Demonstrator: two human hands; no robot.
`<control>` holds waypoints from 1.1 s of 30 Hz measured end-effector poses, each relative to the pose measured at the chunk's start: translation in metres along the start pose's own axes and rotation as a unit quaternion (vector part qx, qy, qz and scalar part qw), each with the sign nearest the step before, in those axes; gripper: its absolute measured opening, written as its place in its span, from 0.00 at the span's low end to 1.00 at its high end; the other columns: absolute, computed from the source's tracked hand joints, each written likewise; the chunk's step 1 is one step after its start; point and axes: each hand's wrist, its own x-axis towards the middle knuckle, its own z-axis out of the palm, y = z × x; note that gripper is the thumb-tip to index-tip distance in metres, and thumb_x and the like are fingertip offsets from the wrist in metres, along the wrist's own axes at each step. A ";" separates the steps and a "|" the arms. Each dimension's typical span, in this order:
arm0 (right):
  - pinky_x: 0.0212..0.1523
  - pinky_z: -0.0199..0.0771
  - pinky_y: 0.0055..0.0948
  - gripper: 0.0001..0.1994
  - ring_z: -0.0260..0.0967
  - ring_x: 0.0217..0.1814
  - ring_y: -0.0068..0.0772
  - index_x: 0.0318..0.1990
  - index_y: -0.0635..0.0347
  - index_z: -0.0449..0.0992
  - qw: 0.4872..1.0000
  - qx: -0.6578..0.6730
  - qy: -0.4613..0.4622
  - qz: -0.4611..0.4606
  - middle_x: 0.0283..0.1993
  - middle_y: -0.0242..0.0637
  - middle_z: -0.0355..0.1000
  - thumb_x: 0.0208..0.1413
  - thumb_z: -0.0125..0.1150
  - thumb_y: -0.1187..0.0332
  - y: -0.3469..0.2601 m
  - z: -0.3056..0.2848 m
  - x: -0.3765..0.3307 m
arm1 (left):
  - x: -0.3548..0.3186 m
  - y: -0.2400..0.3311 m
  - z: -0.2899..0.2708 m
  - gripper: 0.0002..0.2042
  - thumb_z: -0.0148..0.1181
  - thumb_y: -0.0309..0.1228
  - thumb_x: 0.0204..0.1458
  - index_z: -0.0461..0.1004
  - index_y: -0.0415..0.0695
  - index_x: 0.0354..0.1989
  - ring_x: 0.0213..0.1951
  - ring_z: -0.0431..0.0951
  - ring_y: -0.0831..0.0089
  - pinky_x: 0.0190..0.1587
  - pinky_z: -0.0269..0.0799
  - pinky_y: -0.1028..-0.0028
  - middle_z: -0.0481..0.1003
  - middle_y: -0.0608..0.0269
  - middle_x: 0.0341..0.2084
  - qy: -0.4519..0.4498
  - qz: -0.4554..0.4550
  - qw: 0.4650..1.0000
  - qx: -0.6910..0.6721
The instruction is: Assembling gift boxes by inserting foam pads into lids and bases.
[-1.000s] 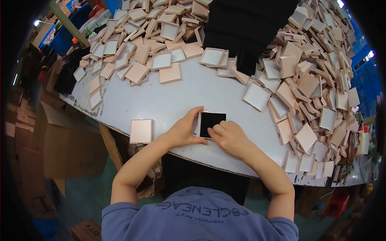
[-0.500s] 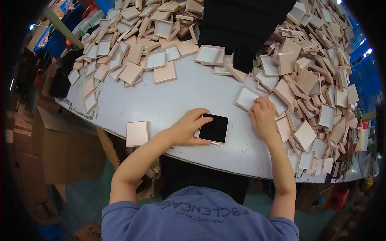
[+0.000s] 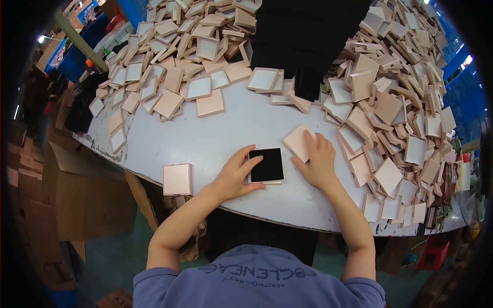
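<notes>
My left hand [image 3: 233, 175] is closed around the left side of a small square box with a black inner pad [image 3: 270, 167], which lies on the table in front of me. Its thumb is at the near edge and a fingertip rests on the pad. A pale pink box lid [image 3: 296, 142] is in my right hand [image 3: 321, 163], gripped at its right side, plain pink face up. The lid is tilted, just to the right of the black-padded box and apart from it. By the table's near edge, left of my left forearm, sits a closed pink box [image 3: 177, 179].
A big heap of pink lids [image 3: 390, 110] covers the right side of the white table [image 3: 169, 136]; another heap [image 3: 174, 72] lies at the far left. A black draped object [image 3: 308, 46] stands between them. A cardboard carton [image 3: 95, 190] is on the left, below table height.
My right hand has pulled a lid off the pile's edge toward the box and turned it from white inside up to pink face up. The black-padded box has shifted slightly left with my left hand.
</notes>
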 end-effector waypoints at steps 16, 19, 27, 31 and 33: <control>0.59 0.57 0.47 0.34 0.53 0.60 0.58 0.57 0.51 0.66 0.950 0.087 -0.116 -0.277 0.60 0.58 0.52 0.39 0.67 0.54 -0.033 -0.019 -0.004 | 0.021 0.000 0.002 0.49 0.69 0.43 0.37 0.45 0.33 0.63 0.60 0.54 0.42 0.59 0.55 0.57 0.42 0.33 0.63 -0.088 0.073 0.991 0.064; 0.60 0.54 0.49 0.36 0.51 0.63 0.58 0.58 0.56 0.64 0.954 0.105 -0.105 -0.260 0.62 0.59 0.51 0.39 0.66 0.52 -0.032 -0.018 -0.005 | 0.024 0.006 -0.008 0.47 0.66 0.48 0.40 0.47 0.32 0.62 0.61 0.51 0.41 0.60 0.50 0.53 0.43 0.34 0.62 -0.175 0.053 0.973 0.144; 0.61 0.54 0.47 0.34 0.51 0.65 0.53 0.59 0.61 0.61 0.959 0.142 -0.135 -0.203 0.62 0.58 0.53 0.46 0.62 0.54 -0.017 -0.032 0.041 | 0.046 -0.036 -0.036 0.44 0.53 0.57 0.47 0.41 0.45 0.67 0.67 0.38 0.45 0.64 0.36 0.47 0.38 0.40 0.65 -0.170 -0.024 0.970 0.173; 0.60 0.56 0.41 0.32 0.55 0.61 0.57 0.60 0.65 0.58 0.983 0.100 0.131 -0.077 0.61 0.58 0.56 0.47 0.61 0.64 0.032 0.006 0.106 | 0.072 -0.097 -0.079 0.40 0.48 0.57 0.50 0.43 0.48 0.67 0.67 0.38 0.47 0.63 0.34 0.46 0.37 0.41 0.66 -0.146 -0.186 0.924 0.302; 0.60 0.56 0.44 0.31 0.55 0.61 0.58 0.60 0.63 0.58 0.981 0.088 0.167 -0.047 0.60 0.59 0.57 0.48 0.60 0.67 0.052 0.023 0.121 | 0.071 -0.117 -0.092 0.39 0.47 0.57 0.51 0.43 0.48 0.67 0.67 0.38 0.48 0.63 0.34 0.45 0.37 0.41 0.66 -0.163 -0.259 0.876 0.372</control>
